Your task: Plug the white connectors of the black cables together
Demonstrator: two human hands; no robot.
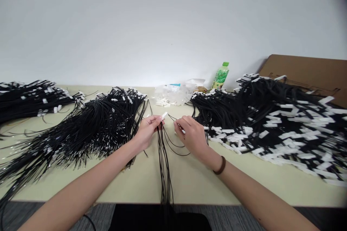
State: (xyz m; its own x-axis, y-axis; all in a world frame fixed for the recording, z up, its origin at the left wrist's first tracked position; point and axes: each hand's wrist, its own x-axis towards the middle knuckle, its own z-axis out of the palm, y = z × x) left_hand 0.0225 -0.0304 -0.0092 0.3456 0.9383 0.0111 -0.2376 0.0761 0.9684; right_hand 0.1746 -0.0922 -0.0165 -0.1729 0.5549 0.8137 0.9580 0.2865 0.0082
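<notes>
A small white plastic connector (164, 115) is pinched between the thumb and fingers of my left hand (148, 130). Several thin black wires (164, 166) hang down from it past the table's front edge. To its right, my right hand (191, 131) is closed, thumb against fingers, on a thin black wire (171, 117) whose end points toward the connector. Two more wires loop between the hands. The fingertips of my right hand partly hide what they grip. A heap of black wires (103, 122) with shiny stripped or metal tips lies left of my left hand.
Black wires with white connectors (271, 126) are piled on the right of the table (200, 184). Another bundle (27, 97) lies far left. At the back are a clear plastic bag (173, 94) of white connectors, a green-capped bottle (221, 75) and a cardboard box (306, 68) by the wall.
</notes>
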